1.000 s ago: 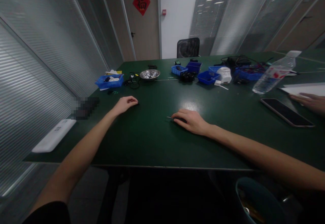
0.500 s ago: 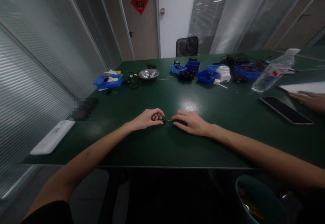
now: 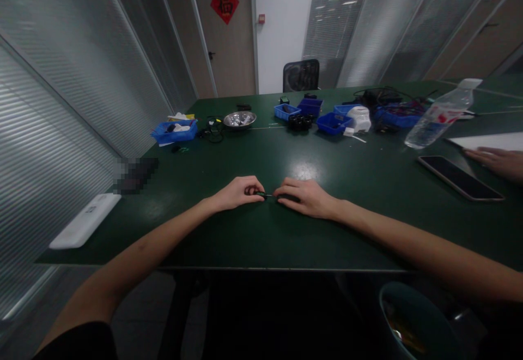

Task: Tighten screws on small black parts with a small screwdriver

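Note:
Over the green table, my left hand (image 3: pixel 236 193) is closed around a small screwdriver (image 3: pixel 262 194) with a dark and green handle. Its thin metal shaft points right, toward a black rounded object (image 3: pixel 289 197) under my right hand (image 3: pixel 310 196). The fingers of that hand wrap over the object from above and press it against the table. Most of the black object is covered, so I cannot make out its kind. Whether the shaft's tip touches it is too small to tell.
A smartphone (image 3: pixel 460 178) and a plastic bottle (image 3: pixel 439 116) are at the right, near another person's hand (image 3: pixel 498 161). Farther back are blue bins (image 3: pixel 333 126), a metal bowl (image 3: pixel 239 126) and cables. A white flat device (image 3: pixel 84 223) lies left. Below the table edge stands a bin (image 3: pixel 386 305).
My left hand has turned the screwdriver slightly, and more of its green handle shows. My right hand and the black object have barely moved.

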### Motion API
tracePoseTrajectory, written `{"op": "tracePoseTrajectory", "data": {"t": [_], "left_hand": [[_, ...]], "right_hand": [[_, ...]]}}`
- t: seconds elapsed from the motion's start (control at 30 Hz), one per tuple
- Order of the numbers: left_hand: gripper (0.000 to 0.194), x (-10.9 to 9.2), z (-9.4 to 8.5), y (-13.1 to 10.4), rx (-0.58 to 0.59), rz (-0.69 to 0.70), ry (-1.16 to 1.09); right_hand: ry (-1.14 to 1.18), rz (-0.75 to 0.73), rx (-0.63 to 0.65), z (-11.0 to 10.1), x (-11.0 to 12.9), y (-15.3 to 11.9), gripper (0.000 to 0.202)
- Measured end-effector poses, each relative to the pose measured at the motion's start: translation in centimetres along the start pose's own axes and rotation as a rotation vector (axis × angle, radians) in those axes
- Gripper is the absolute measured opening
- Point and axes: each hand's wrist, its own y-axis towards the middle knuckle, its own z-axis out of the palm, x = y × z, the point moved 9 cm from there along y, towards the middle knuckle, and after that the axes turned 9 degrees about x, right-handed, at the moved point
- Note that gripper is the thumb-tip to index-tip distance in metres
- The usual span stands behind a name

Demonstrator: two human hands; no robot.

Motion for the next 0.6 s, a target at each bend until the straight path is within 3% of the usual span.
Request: {"op": "tracePoseTrajectory", "data": {"t": [0.6], "left_hand": [[0.03, -0.25, 0.43, -0.04, 0.02, 0.015, 0.028]], "right_hand": [[0.01, -0.017, 0.001, 0.05, 0.15, -0.02, 0.032]]}}
